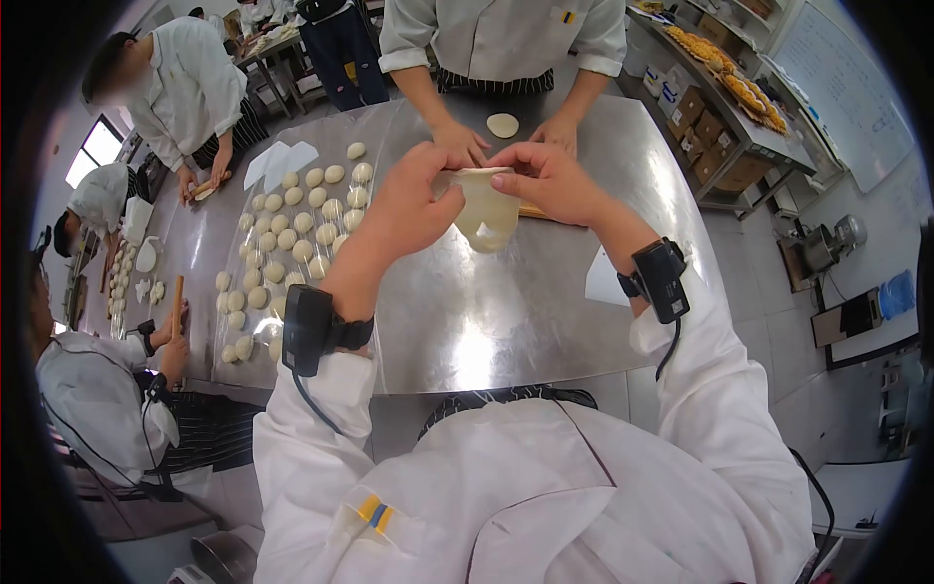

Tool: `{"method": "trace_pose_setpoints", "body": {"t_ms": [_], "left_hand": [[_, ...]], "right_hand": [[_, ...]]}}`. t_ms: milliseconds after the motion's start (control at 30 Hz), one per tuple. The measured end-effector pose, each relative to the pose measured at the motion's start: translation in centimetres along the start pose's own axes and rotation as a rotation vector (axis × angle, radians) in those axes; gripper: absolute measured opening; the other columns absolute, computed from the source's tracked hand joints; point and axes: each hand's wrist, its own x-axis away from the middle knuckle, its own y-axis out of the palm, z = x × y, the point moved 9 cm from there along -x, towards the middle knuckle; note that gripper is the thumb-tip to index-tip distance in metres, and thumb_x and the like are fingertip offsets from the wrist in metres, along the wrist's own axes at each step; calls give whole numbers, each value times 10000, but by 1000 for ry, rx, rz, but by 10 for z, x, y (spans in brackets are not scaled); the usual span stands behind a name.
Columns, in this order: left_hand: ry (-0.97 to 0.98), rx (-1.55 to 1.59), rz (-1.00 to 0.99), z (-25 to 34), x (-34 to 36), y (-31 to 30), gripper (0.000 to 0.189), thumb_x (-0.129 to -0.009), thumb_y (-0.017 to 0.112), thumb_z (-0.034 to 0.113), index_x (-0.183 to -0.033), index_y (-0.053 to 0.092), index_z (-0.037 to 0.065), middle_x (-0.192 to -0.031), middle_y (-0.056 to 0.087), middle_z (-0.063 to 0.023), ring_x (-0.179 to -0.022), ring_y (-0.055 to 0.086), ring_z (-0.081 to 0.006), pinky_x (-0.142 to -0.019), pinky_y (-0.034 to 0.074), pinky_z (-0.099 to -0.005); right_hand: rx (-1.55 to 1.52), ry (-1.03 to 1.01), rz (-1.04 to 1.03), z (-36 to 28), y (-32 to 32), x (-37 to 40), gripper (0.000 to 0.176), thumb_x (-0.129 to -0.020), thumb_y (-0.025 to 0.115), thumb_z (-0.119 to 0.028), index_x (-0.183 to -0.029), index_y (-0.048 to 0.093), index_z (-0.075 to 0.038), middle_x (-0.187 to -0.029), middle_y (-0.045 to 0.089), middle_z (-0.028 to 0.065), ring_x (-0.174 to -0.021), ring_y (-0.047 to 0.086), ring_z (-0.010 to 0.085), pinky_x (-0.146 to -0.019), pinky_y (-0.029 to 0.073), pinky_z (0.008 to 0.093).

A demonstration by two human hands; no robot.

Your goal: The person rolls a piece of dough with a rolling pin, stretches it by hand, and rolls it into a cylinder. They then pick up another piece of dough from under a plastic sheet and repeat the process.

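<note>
A thin, pale sheet of dough (486,212) hangs from my two hands above the steel table. My left hand (420,200) pinches its upper left edge, and my right hand (547,183) grips the upper right edge with thumb and fingers. The sheet's rim looks thicker along the top, while its lower part droops in a rounded, slightly see-through flap. Partly hidden behind my right hand lies a wooden piece (531,210); its full shape cannot be made out. Beyond my hands, a flat dough round (502,126) rests on the table between a co-worker's hands.
Rows of dough balls (282,222) under clear film lie left on the steel table (428,321). A white sheet (605,280) sits near my right forearm. Across stands a co-worker (506,39); other people work at left, one holding a rolling pin (178,304).
</note>
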Motion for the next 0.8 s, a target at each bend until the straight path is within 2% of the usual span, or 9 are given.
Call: {"method": "trace_pose_setpoints", "body": {"t_ms": [133,200,433,500,567,600,633,733,800], "left_hand": [[-53,42,-35,0,-7,-1,271,-808,650,91,-1070,648,24,-934,630,-45,-775,574,-106,-685,464,-252],[-168,62,-66,-12,-8,3,263,-796,647,147,-1015,657,1,-1016,629,-155,-959,626,-288,-838,491,-363],[-172,124,-54,-20,-3,8,243,-824,658,151,-1017,661,3,-989,633,-136,-931,633,-259,-816,495,-347],[-190,110,-70,-17,15,15,243,-814,670,139,-1021,656,11,-967,627,-132,-901,630,-256,-799,498,-348],[-129,109,-76,-20,45,34,230,-809,674,112,-1020,655,20,-955,626,-109,-869,617,-223,-781,493,-327],[-66,107,-80,-21,63,46,223,-805,679,84,-1019,653,28,-942,626,-87,-837,603,-190,-762,489,-306],[-109,114,-148,-30,84,67,232,-791,683,88,-1014,654,33,-939,618,-99,-845,606,-222,-761,493,-321],[-174,116,-372,-57,154,126,253,-770,696,115,-1007,656,37,-947,618,-126,-869,614,-289,-760,501,-355],[-233,142,-440,-59,176,136,254,-771,696,119,-1008,656,36,-954,621,-132,-879,615,-298,-761,502,-361]], "right_hand": [[-29,26,11,-6,0,-1,245,-947,656,-159,-1135,628,-4,-999,652,6,-939,588,62,-821,480,230],[-40,44,22,-4,-1,-2,251,-948,657,-168,-1136,629,-4,-999,651,5,-944,585,61,-824,478,231],[18,68,41,-5,-2,8,268,-942,657,-190,-1136,635,-7,-994,645,8,-946,583,64,-828,474,235],[40,102,58,9,3,21,264,-936,662,-190,-1134,638,-16,-1001,642,11,-949,588,69,-829,475,238],[236,-20,115,38,15,42,252,-903,690,-197,-1100,657,-42,-1013,641,43,-955,613,129,-821,487,278],[345,-32,93,52,27,55,242,-880,696,-198,-1074,669,-56,-1007,640,77,-945,616,191,-830,487,309],[452,-45,69,67,40,71,233,-858,701,-200,-1049,681,-69,-1000,640,112,-934,619,253,-838,488,340],[352,23,-26,123,74,113,211,-843,700,-171,-1030,685,-74,-1005,643,124,-941,626,282,-828,498,351],[251,89,-154,139,96,131,233,-848,702,-164,-1046,674,-44,-1022,626,107,-938,609,249,-808,494,344]]}}
